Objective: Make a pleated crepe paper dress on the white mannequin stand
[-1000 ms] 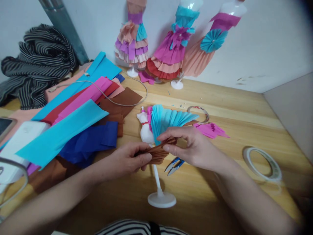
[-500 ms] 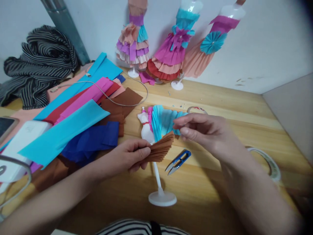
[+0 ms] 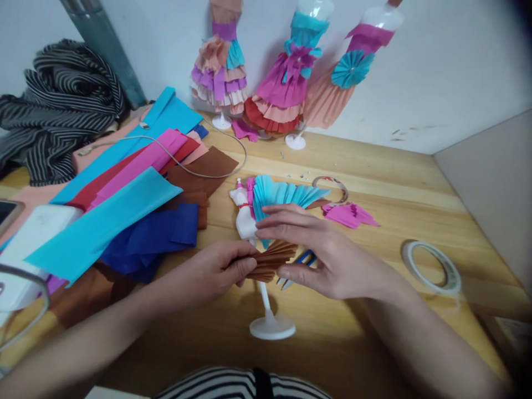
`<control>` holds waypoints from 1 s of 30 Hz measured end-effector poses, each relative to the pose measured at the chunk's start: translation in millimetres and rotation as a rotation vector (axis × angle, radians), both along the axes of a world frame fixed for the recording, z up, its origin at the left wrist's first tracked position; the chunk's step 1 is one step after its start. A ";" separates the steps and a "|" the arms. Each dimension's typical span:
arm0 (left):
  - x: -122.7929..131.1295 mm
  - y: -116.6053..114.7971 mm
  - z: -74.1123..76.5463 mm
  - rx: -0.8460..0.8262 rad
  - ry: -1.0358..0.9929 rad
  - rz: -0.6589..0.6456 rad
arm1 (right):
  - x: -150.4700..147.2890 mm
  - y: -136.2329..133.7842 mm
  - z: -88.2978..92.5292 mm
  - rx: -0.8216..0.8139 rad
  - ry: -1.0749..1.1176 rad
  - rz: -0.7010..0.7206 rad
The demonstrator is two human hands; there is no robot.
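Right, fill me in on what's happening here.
A person's left hand pinches pleated brown paper. The right hand is open at its fanned edge; whether it touches is unclear. Near them is a white mannequin on a stand, with pleated turquoise paper alongside. Thread snips lie partly hidden by the right hand, and three paper-dressed mannequins stand behind.

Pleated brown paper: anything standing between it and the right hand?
Nothing visible. The right hand is open at the fanned end of the pleated brown paper, whose gathered end the left hand pinches. Blue thread snips lie beneath, partly covered by the right hand, not between.
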State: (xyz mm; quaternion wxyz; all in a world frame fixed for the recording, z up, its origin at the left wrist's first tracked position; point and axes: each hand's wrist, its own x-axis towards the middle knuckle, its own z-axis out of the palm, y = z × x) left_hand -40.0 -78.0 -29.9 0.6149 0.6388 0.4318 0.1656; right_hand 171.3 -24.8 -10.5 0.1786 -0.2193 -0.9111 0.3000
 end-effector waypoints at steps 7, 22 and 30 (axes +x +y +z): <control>0.3 -0.8 -1.8 0.007 0.008 0.013 | 0.7 -2.0 -0.1 -0.064 -0.031 -0.038; 1.2 -1.8 -4.1 0.027 0.046 0.016 | -7.6 -8.1 -8.3 -0.141 0.048 -0.140; 1.4 0.8 1.7 -0.078 -0.023 0.003 | -1.9 -3.7 -8.5 -0.178 0.085 -0.141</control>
